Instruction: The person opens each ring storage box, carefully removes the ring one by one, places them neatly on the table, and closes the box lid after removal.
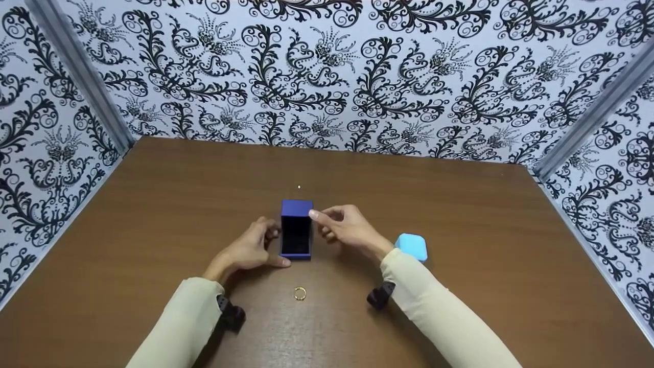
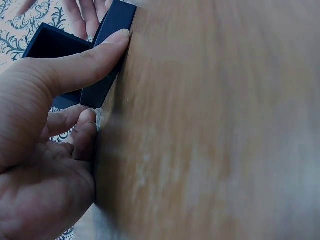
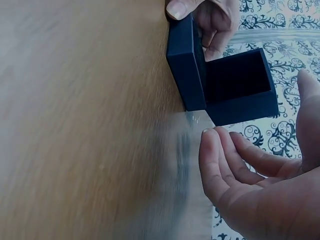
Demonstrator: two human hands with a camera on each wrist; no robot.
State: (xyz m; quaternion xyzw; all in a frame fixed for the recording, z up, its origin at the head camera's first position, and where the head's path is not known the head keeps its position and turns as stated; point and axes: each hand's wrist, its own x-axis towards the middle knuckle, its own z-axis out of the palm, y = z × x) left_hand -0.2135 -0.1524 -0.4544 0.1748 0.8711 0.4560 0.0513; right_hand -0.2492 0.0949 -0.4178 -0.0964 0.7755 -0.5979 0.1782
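Note:
A small dark blue ring box [image 1: 296,230] stands on the table with its lid raised and its black lining showing. My left hand [image 1: 250,245] holds the base from the left, its thumb along the front edge and its fingers by the side. In the left wrist view that thumb [image 2: 95,60] lies across the base. On the other side, my right hand [image 1: 347,225] is beside the box with fingers loosely bent, and its thumb overlaps the lid's edge in the head view. The right wrist view shows those fingers [image 3: 215,165] apart from the lid [image 3: 245,107]. A gold ring [image 1: 300,293] lies nearer me.
A light blue rounded box [image 1: 412,247] sits to the right, partly behind my right forearm. Beyond the ring box lies a tiny pale object [image 1: 299,187]. Patterned panels [image 1: 327,76] wall the brown table [image 1: 204,168] at the back and sides.

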